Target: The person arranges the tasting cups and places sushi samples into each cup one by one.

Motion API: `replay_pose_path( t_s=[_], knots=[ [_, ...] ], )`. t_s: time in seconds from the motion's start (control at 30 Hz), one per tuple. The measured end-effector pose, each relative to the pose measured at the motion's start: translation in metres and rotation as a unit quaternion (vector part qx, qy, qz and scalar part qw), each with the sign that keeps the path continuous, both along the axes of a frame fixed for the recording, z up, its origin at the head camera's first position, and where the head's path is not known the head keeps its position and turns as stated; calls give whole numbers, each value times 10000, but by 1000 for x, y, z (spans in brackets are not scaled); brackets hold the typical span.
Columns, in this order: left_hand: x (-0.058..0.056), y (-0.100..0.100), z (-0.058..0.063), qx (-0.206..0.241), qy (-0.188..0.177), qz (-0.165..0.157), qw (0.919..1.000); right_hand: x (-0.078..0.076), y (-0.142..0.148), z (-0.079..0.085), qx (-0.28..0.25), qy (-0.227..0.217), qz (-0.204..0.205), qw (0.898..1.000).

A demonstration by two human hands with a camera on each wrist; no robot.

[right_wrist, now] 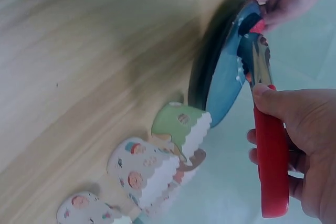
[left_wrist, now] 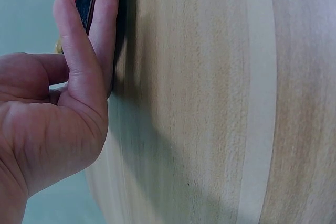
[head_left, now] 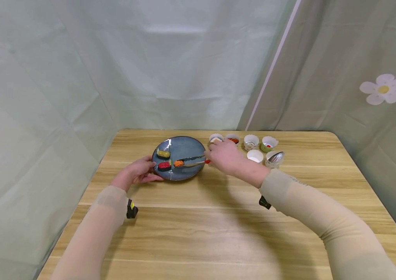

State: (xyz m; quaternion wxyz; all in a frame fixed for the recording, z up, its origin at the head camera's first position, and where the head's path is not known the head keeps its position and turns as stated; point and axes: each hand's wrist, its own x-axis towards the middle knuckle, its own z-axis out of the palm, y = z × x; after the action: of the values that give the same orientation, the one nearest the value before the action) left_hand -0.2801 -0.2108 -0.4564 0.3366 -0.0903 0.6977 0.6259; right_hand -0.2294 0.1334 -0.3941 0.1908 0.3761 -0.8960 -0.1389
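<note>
My left hand (head_left: 144,170) grips the left rim of a dark blue round plate (head_left: 189,146); the left wrist view shows the rim between its fingers. On the plate's left side sit a yellow-topped sushi piece (head_left: 163,154) and a red-topped sushi piece (head_left: 164,166). With my right hand (head_left: 226,156) I hold red-handled tongs (right_wrist: 271,156), thumb on one side and fingers curled round the other. At the tongs' tips, over the plate beside the red-topped piece, is an orange-topped piece (head_left: 178,163). Whether that piece touches the plate cannot be told.
Several small paper cups stand right of the plate, among them a green cup (right_wrist: 181,124) and a patterned white cup (right_wrist: 139,166). A silvery fish-like piece (head_left: 276,157) leans in one cup. The wooden table (head_left: 190,233) ends at a pale curtain (head_left: 183,77).
</note>
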Motion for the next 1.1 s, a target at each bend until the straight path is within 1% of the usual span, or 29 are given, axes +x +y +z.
replay_pose_path(
  t_s=[0.13, 0.27, 0.4, 0.5, 0.67, 0.77, 0.97, 1.1],
  knots=[
    [0, 0, -1, 21, 24, 5, 10000, 0, 6, 6, 33, 71, -92, 9999],
    [0, 0, -2, 27, 3, 59, 10000, -2, 12, 12, 66, -53, -180, 9998],
    [0, 1, -2, 37, -19, 72, 10000, -2, 22, 21, 216, -180, -339, 9990],
    [0, 1, -3, 53, -30, 67, 10000, 1, 34, 29, 220, -125, -386, 9989],
    [-1, 3, -3, 55, 22, 28, 10000, 4, 56, 39, -124, 100, -322, 9994],
    [-2, 3, -3, 63, 49, -2, 10000, 6, 69, 45, -200, 244, -336, 9989],
    [-1, 2, -2, 122, 0, 18, 9999, 15, 93, 52, -173, 315, -426, 9984],
    [-2, 1, -3, 140, 30, 7, 9999, 20, 111, 55, -140, 330, -506, 9981]
  ],
)
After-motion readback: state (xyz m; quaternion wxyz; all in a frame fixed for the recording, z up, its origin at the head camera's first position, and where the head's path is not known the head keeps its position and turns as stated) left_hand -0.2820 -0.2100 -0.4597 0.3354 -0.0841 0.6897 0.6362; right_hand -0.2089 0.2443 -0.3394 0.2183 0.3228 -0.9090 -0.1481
